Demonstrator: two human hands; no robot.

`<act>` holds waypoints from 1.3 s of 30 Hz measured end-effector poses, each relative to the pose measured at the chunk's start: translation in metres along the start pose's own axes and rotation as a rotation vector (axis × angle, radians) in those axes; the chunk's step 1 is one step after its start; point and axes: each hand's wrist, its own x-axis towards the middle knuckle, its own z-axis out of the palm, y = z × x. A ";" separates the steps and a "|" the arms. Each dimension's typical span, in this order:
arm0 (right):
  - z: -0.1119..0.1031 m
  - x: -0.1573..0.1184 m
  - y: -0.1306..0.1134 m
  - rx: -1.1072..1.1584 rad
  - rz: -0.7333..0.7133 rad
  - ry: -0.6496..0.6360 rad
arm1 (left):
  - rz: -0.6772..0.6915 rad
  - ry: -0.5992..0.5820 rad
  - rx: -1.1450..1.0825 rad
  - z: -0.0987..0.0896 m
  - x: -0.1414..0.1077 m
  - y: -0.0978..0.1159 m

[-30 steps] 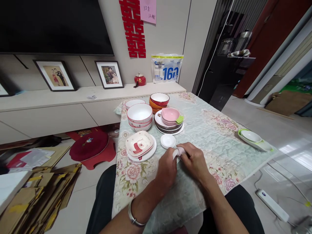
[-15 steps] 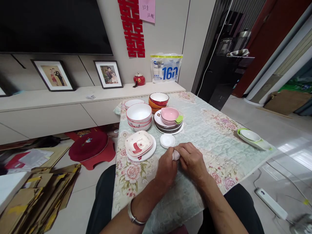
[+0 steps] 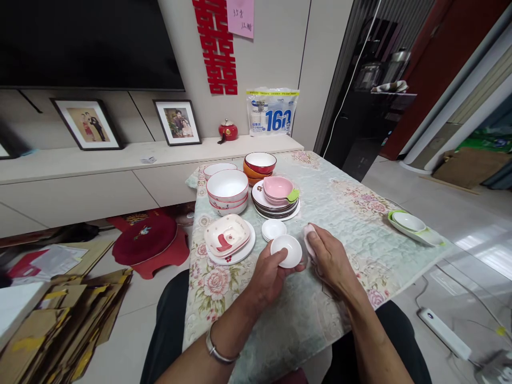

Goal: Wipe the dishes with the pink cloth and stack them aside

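Note:
A small white dish (image 3: 289, 252) is gripped in my left hand (image 3: 269, 273), its hollow facing up and my thumb resting inside it. My right hand (image 3: 328, 257) pinches a pale pinkish cloth (image 3: 309, 241) just right of the dish, not touching it. Behind the held dish lies a short stack of small white dishes (image 3: 274, 229). Left of that, square bowls with a red pattern (image 3: 226, 235) sit on a white plate (image 3: 250, 246). Farther back are stacked white bowls with red rims (image 3: 228, 186) and a pile of plates topped by pink bowls (image 3: 277, 188).
Red and orange bowls (image 3: 261, 162) stand at the back of the flowered tablecloth (image 3: 296, 330). A green-edged dish holding small bowls (image 3: 408, 222) lies near the right edge. Beyond the table, a shelf (image 3: 176, 154) bears picture frames, a red pot and a plastic bag.
My hands have moved apart. The small white dish now shows in my left hand, and the cloth has come away to the right in my right hand.

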 end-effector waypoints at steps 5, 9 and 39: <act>-0.002 0.000 0.002 -0.024 -0.070 0.083 | -0.103 -0.009 -0.195 0.004 0.000 0.007; -0.001 -0.002 -0.002 -0.110 -0.112 0.123 | -0.115 -0.072 -0.239 0.006 -0.001 0.007; 0.005 -0.002 0.008 -0.550 -0.080 0.071 | 0.138 -0.040 -0.030 0.002 -0.002 -0.001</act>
